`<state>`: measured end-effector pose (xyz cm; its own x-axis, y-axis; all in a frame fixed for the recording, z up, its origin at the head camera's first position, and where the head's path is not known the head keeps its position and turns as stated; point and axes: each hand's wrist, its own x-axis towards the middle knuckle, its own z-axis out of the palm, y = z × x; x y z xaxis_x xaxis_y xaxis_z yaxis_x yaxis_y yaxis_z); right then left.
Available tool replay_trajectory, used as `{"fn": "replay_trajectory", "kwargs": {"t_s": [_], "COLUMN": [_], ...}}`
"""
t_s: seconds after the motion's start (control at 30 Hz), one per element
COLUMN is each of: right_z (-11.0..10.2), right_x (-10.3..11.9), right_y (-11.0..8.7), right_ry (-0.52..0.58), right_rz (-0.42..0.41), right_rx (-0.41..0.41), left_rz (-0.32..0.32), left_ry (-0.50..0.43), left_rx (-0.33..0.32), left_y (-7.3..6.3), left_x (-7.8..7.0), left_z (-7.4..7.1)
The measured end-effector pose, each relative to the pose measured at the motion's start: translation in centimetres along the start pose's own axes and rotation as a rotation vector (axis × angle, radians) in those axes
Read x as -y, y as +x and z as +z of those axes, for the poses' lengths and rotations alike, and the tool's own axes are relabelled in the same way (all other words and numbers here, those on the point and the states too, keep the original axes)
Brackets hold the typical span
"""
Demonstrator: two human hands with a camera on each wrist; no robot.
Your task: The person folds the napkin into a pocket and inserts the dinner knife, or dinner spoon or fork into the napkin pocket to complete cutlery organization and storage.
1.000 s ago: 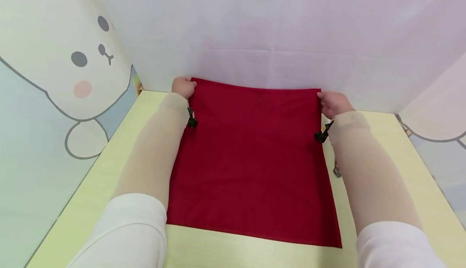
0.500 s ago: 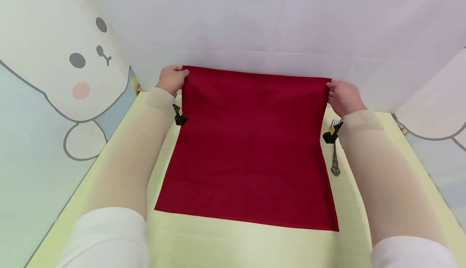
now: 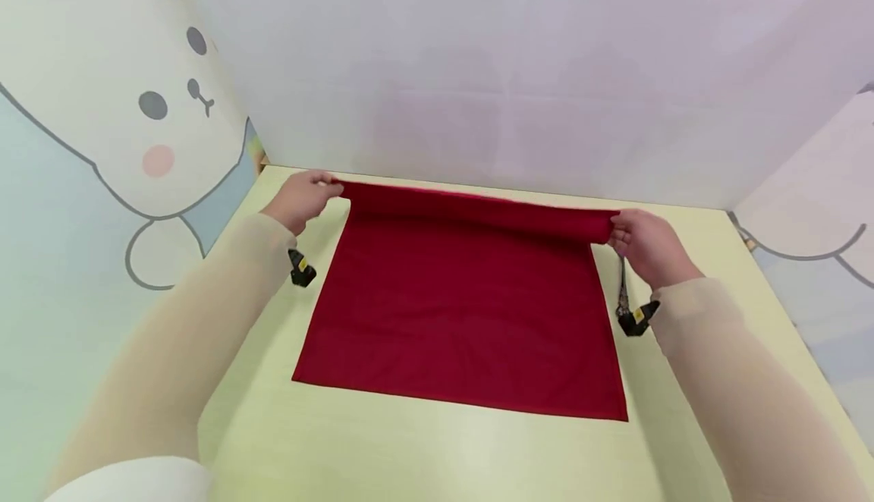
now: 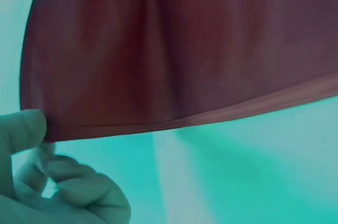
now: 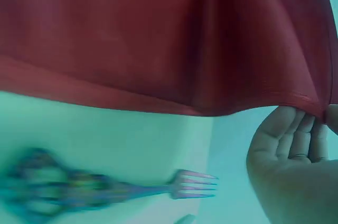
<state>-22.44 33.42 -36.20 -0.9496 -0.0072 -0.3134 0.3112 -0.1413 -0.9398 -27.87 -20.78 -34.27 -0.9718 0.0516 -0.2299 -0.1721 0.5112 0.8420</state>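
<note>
A red cloth (image 3: 464,312) lies on the pale table, its far edge raised and bent over toward me. In the head view my left hand (image 3: 300,199) pinches the far left corner between thumb and fingers. The far right corner is gripped by my right hand (image 3: 649,248). Close up, the left wrist view has the thumb and fingertips of the left hand (image 4: 79,182) on the hemmed corner. The fingers of the right hand (image 5: 296,155) curl up behind the cloth's edge in the right wrist view. A fork (image 5: 121,191) with an ornate handle lies beneath that hand, partly hidden in the head view.
The pale wooden table (image 3: 423,456) extends around the cloth. A light curtain-like wall (image 3: 478,62) rises behind it, and a side panel with a cartoon face (image 3: 171,100) stands on the left. Small black devices (image 3: 300,268) hang at both wrists.
Both hands spread apart while lifting the cloth's far edge, then came down and toward me with it. The cloth's far part now bends over itself. The fork came into view on the right.
</note>
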Motion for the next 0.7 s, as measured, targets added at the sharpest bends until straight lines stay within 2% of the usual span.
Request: {"fn": "replay_trajectory", "kwargs": {"t_s": [0.1, 0.2, 0.27, 0.4, 0.47, 0.57, 0.7], "right_z": [-0.1, 0.1, 0.1, -0.3, -0.7, -0.9, -1.3], "right_x": [-1.9, -3.2, -3.8, -4.8, -5.1, -5.6, -6.2], "right_y": [-1.0, -2.2, -2.9, -4.0, -4.3, -4.4, -4.2], "right_ry": [-0.114, -0.242, -0.272, -0.252, -0.229, -0.157, -0.121], "right_rz": [-0.009, 0.018, 0.059, 0.173, 0.214, 0.247, 0.283], "right_rx": [-0.022, -0.027, 0.008, 0.110, 0.135, 0.124, 0.076], "left_rz": [-0.040, -0.071, -0.081, -0.086, -0.097, -0.120, -0.149], "left_ry": [-0.001, -0.083, -0.143, -0.226, -0.260, -0.294, -0.269], "left_rx": [0.019, 0.029, 0.042, 0.069, 0.081, 0.067, 0.046], "left_y": [-1.2, -2.5, -3.4, -4.6, -4.8, -4.8, -4.3], "left_x": [1.9, 3.6, 4.5, 6.0, 6.5, 7.0, 7.3], "left_z": [0.8, 1.8, 2.5, 3.4, 3.8, 4.3, 4.6]}}
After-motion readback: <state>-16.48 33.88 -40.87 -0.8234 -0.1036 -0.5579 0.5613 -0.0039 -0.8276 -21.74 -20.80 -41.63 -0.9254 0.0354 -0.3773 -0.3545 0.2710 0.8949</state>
